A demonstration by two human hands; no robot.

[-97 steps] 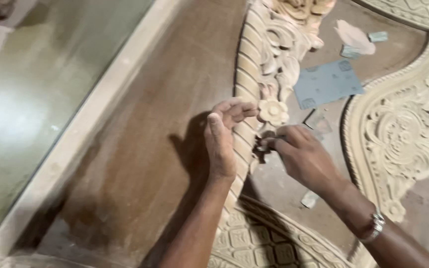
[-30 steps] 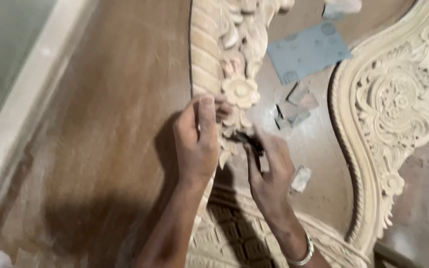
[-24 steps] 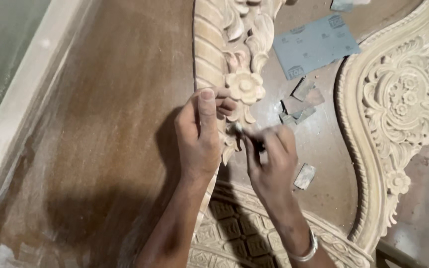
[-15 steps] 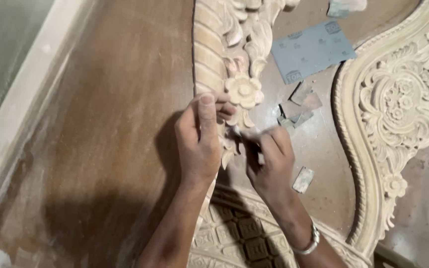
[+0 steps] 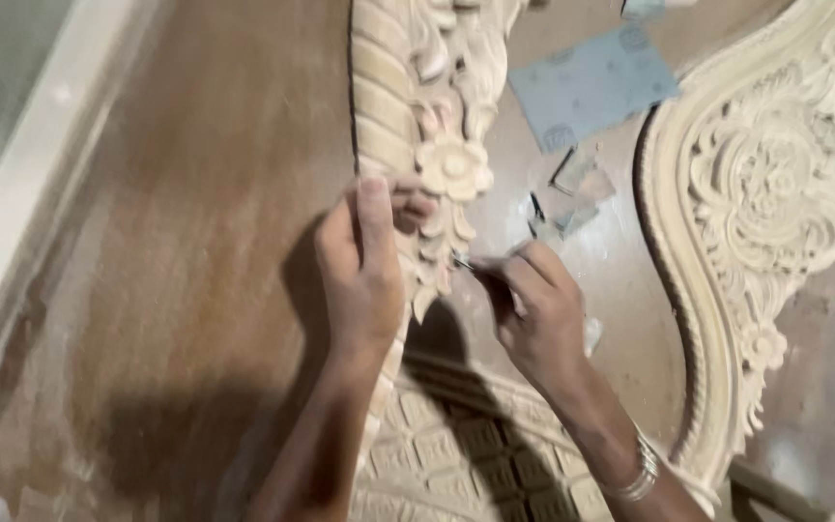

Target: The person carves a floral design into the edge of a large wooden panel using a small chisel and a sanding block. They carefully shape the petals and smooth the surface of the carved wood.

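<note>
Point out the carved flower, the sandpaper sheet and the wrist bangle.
carved flower (image 5: 453, 166), head view, centre of the rosette.
sandpaper sheet (image 5: 591, 85), head view, middle of the grey sheet.
wrist bangle (image 5: 638, 472), head view, band on right wrist.

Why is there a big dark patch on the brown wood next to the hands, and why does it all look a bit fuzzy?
Head view: the dark patch is shadow cast by the left hand and its arm onto the brown board; the right hand also shadows the pale carved frame. Edges look soft, the sandpaper sheet included, as if the camera shook.

Warm dim light, soft motion blur
</note>
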